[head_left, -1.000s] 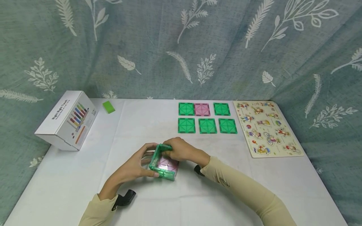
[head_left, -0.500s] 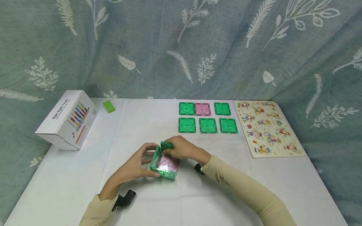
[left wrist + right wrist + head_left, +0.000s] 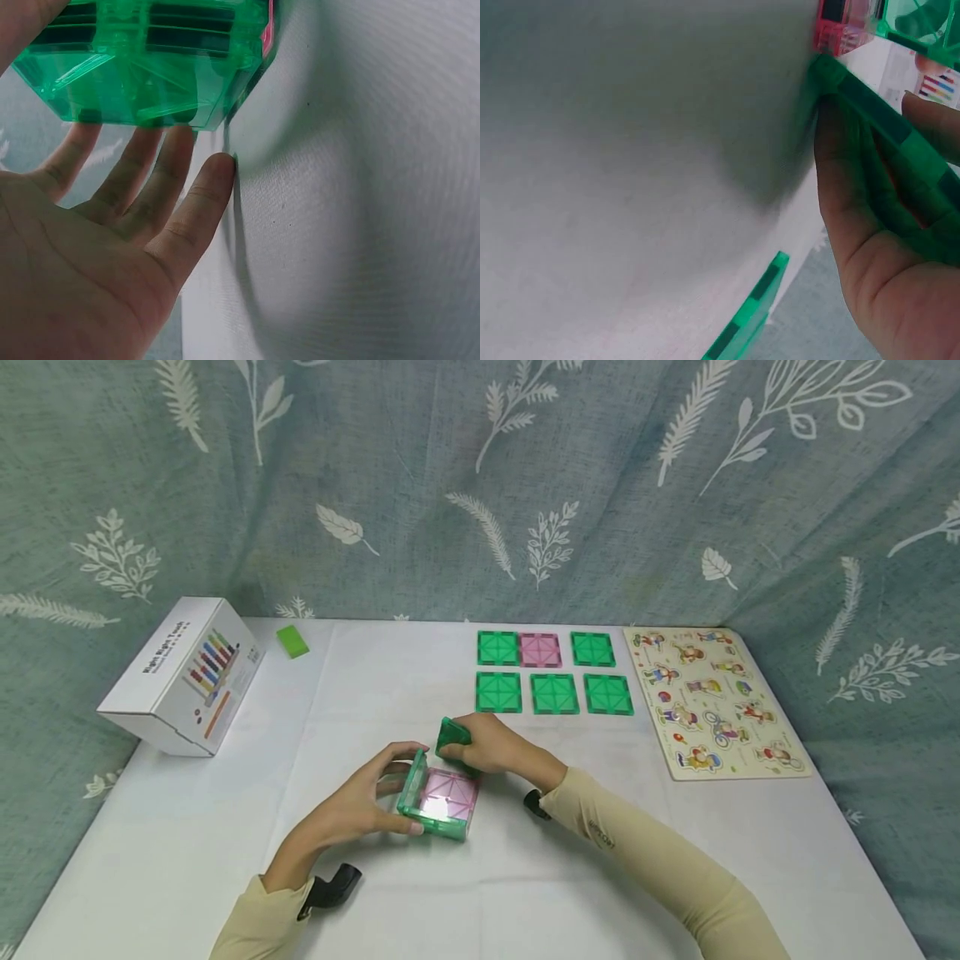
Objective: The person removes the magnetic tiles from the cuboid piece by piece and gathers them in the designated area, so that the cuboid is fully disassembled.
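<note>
In the head view, a pink square magnetic tile lies on the white table. One green tile stands upright along its left side and another green tile along its near side. My left hand holds these walls at their corner, thumb at the near wall and fingers behind the left one. My right hand pinches a separate green magnetic tile, tilted at the far edge of the pink one. In the right wrist view, this held tile slants between thumb and fingers, its lower corner by the pink tile.
Several green tiles and a second pink tile lie flat in two rows behind. A wooden picture puzzle board is at right. On the left stand a white printed box and a small lime-green piece.
My right hand has drawn its green tile up and away from the far end of the left wall, toward the back right. My left hand has stayed on the walls.
</note>
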Demonstrator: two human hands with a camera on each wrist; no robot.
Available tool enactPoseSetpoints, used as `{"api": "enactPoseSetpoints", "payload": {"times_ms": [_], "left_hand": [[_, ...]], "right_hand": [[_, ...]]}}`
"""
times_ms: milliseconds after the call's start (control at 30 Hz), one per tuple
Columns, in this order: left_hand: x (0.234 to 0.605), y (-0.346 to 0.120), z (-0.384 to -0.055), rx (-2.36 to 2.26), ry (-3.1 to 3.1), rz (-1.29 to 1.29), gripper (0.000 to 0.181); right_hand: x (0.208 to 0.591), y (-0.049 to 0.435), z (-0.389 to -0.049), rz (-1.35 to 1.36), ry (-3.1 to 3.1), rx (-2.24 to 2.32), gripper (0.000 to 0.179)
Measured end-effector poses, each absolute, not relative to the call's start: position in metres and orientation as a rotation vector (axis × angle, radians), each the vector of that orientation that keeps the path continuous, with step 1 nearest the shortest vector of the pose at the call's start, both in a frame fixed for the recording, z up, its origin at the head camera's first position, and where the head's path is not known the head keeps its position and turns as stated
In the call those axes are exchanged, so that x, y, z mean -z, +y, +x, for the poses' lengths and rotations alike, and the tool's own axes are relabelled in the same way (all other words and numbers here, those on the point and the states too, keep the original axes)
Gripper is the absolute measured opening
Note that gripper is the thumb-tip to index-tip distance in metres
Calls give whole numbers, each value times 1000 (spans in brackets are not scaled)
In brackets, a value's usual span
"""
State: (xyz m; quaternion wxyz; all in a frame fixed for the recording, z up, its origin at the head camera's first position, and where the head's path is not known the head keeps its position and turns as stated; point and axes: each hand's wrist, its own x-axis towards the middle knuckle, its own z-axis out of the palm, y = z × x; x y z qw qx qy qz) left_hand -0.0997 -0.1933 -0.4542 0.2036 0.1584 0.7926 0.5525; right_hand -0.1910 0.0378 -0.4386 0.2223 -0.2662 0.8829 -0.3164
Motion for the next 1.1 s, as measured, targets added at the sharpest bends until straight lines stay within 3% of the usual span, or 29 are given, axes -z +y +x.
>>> {"api": "enactPoseSetpoints", "payload": {"times_ms": [300,533,967,1100], "left_hand": [[453,-191,-99,-1582,2190,498,96],[452,-191,-98,-1560,2177,478,98],[453,-191,-97,-1559,2207,508,92],[453,-192,-97,-1559,2218,523,92]], "right_hand": [[441,42,-194,-714,2436,883,19],[438,46,-193,-682,2443,875,49],[446,68,-192,-539,2487,981,73],[449,75,-192,-534,2502,1021,67]]}}
